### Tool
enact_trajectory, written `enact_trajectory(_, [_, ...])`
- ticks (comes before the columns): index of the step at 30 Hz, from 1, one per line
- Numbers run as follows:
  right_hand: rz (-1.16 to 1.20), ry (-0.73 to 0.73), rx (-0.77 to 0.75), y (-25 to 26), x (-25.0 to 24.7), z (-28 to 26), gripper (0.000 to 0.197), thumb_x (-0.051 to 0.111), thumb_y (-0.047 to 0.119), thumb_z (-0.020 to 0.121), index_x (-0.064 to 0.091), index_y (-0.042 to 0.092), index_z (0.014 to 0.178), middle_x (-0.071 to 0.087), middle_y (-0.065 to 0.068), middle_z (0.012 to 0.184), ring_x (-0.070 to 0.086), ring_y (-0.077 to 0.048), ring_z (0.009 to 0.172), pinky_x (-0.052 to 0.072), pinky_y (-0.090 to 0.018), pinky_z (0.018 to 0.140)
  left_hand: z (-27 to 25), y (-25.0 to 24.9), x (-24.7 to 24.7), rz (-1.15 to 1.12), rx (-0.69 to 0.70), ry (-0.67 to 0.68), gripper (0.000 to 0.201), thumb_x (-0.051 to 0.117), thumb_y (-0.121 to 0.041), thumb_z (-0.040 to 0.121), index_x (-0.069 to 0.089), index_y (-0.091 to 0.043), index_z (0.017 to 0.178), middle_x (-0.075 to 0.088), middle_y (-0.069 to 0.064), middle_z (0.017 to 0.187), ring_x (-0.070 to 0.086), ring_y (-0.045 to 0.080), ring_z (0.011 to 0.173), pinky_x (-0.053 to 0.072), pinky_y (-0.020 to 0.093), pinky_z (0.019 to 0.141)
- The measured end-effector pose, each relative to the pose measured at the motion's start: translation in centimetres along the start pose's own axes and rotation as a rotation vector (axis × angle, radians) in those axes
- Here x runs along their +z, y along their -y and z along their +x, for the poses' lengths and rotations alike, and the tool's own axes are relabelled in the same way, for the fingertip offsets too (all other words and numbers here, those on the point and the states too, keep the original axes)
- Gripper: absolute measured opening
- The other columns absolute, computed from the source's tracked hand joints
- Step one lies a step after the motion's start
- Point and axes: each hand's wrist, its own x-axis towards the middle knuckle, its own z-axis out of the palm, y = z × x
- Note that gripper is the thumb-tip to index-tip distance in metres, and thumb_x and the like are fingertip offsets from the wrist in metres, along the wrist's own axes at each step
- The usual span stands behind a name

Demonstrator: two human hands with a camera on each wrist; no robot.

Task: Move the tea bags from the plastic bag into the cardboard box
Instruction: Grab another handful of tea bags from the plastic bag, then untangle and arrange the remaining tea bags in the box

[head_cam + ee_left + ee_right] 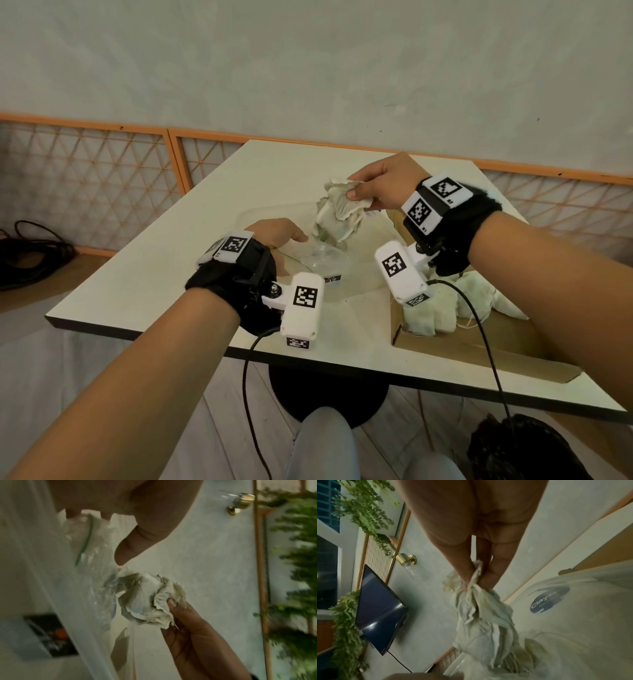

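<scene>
1. A crumpled bunch of pale, off-white paper tea bags [337,214] is hanging in the air above the mouth of the clear, crinkled plastic bag [322,257], its lower end just at or inside the opening.
2. The right hand [383,185] is pinching the top of that bunch between thumb and fingertips [489,577], fingers curled tightly round the paper.
3. The left hand [274,236] is resting on the plastic bag near its green-striped seal; the left-wrist view shows fingertips [73,513] closing on the film there, so it seems to be gripping the bag down, with the thumb pointing free.
4. Judging from this, the step in hand is lifting a batch clear of the bag. The next move calls for carrying it to the person's right and lowering it into the shallow brown cardboard box [479,339], while the left hand is keeping the bag from trailing along.
5. More off-white tea bags [428,308] are already lying in the box, so the task looks partly done.
6. Both containers are sitting on the cream, dark-edged table [171,257].
7. Hard to make out: how many tea bags the bunch holds, whether any are remaining in the bag, and the box's far side, which the right forearm and its wrist camera are covering.
</scene>
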Motion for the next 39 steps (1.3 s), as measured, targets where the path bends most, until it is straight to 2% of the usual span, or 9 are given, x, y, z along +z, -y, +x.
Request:
enact_trajectory(4, [0.115, -0.023, 0.018, 0.5, -0.1, 0.3, 0.017, 0.068, -0.01, 0.074, 0.069, 0.006, 0.076, 0.069, -0.003, 0.062, 0.067, -0.015, 0.059, 0.055, -0.021, 0.055, 0.2, -0.8, -1.1, -0.046, 0.197, -0.223, 0.077, 0.069, -0.021, 0.081, 0.029, -0.015, 0.146, 0.038, 0.011, 0.145, 0.042, 0.035, 0.127, 0.037, 0.043, 0.099])
enact_trajectory(9, [0.325, 0.017, 0.038, 1.2, -1.3, -0.3, 0.014, 0.064, -0.011, 0.078, 0.066, 0.002, 0.081, 0.068, -0.007, 0.072, 0.068, -0.013, 0.06, 0.055, -0.021, 0.055, -2.4, -1.4, -0.6, -0.328, 0.526, -0.306, 0.041, 0.065, -0.024, 0.086, 0.047, -0.026, 0.123, 0.048, 0.001, 0.132, 0.05, 0.016, 0.114, 0.044, 0.037, 0.101])
enact_trajectory(16, [0.476, 0.167, 0.049, 0.7, -3.3, -2.3, 0.029, 0.064, -0.002, 0.074, 0.064, 0.002, 0.103, 0.069, -0.011, 0.097, 0.068, -0.02, 0.084, 0.058, -0.026, 0.073, -4.5, -1.5, 4.1, -0.401, 0.435, 0.22, 0.042, 0.049, -0.059, 0.089, 0.06, -0.028, 0.115, 0.063, -0.001, 0.116, 0.061, 0.018, 0.108, 0.051, 0.038, 0.089])
enact_trajectory(20, [0.315, 0.268, 0.089, -0.2, -5.0, -4.2, 0.02, 0.064, -0.003, 0.072, 0.065, 0.001, 0.092, 0.073, -0.004, 0.077, 0.07, -0.015, 0.07, 0.058, -0.024, 0.062, -4.6, -1.4, 6.6, -0.573, 0.252, 0.75, 0.072, 0.049, -0.066, 0.083, 0.057, -0.012, 0.131, 0.065, 0.011, 0.109, 0.064, 0.024, 0.091, 0.052, 0.038, 0.085])
enact_trajectory(23, [0.165, 0.176, 0.108, -1.7, -6.5, -5.7, 0.012, 0.063, -0.007, 0.077, 0.066, -0.002, 0.088, 0.07, -0.006, 0.069, 0.066, -0.016, 0.06, 0.055, -0.023, 0.052, -4.6, -0.3, 9.5, -0.513, 0.216, 0.884, 0.06, 0.05, -0.048, 0.09, 0.051, -0.009, 0.135, 0.06, 0.012, 0.106, 0.061, 0.02, 0.089, 0.051, 0.032, 0.087])
enact_trajectory(28, [0.008, -0.011, 0.145, -5.5, -9.0, -7.6, 0.012, 0.067, -0.004, 0.076, 0.069, 0.004, 0.084, 0.066, -0.015, 0.083, 0.062, -0.028, 0.076, 0.054, -0.034, 0.069, -4.5, 1.8, 14.2, -0.506, 0.116, 0.845, 0.023, 0.043, -0.018, 0.097, 0.062, -0.006, 0.103, 0.066, 0.009, 0.091, 0.065, 0.014, 0.079, 0.054, 0.019, 0.068])
enact_trajectory(32, [0.044, -0.266, 0.102, -8.1, -10.0, -10.2, 0.004, 0.068, 0.02, 0.082, 0.065, 0.019, 0.084, 0.067, -0.002, 0.088, 0.064, -0.018, 0.084, 0.054, -0.028, 0.071, -3.5, 3.4, 16.9, -0.598, 0.041, 0.739, 0.027, 0.05, -0.026, 0.086, 0.062, -0.005, 0.076, 0.028, -0.006, 0.072, 0.018, -0.002, 0.058, 0.018, 0.011, 0.043])
enact_trajectory(36, [0.11, -0.202, 0.158, -10.6, -8.7, -12.9, 0.038, 0.071, 0.034, 0.077, 0.057, 0.018, 0.107, 0.065, -0.007, 0.09, 0.061, -0.015, 0.072, 0.05, -0.026, 0.06, -3.4, 4.5, 18.5, -0.731, 0.052, 0.556, 0.031, 0.05, -0.024, 0.096, 0.063, 0.0, 0.111, 0.065, 0.015, 0.097, 0.062, 0.018, 0.081, 0.051, 0.021, 0.059])
enact_trajectory(39, [0.227, -0.145, 0.147, -11.9, -7.2, -13.6, 0.043, 0.074, 0.017, 0.076, 0.053, 0.017, 0.115, 0.064, -0.005, 0.086, 0.06, -0.015, 0.063, 0.051, -0.026, 0.057, -4.0, 5.2, 19.0, -0.73, 0.105, 0.511, 0.039, 0.046, -0.027, 0.099, 0.053, -0.001, 0.127, 0.064, 0.021, 0.111, 0.066, 0.028, 0.086, 0.057, 0.032, 0.059])
